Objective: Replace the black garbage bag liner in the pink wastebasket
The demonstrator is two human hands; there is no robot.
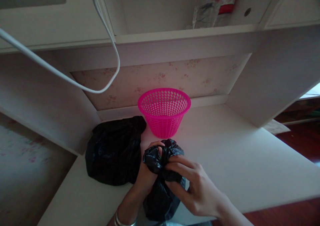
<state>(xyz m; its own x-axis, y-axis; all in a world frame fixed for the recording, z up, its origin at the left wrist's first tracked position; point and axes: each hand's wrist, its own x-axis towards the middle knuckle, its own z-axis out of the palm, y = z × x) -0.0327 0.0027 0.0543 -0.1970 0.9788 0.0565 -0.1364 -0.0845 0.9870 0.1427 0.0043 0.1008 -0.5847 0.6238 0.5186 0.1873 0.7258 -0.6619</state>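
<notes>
A small black plastic bag (160,192) hangs over the near edge of the white desk (237,159), its top bunched up. My left hand (147,176) is closed around the bunched top from the left. From the right, my right hand (192,186) pinches the same crumpled plastic with its fingers. A bracelet sits on my left wrist. Just beyond my hands stands a pink perforated plastic basket (164,111), upright; nothing shows inside it.
A larger black plastic bag (113,151) lies slumped at the desk's back left corner. A white cable (75,81) loops down from above. An upper shelf (185,33) holds plastic packages (212,6). Dark red floor (300,142) shows at right.
</notes>
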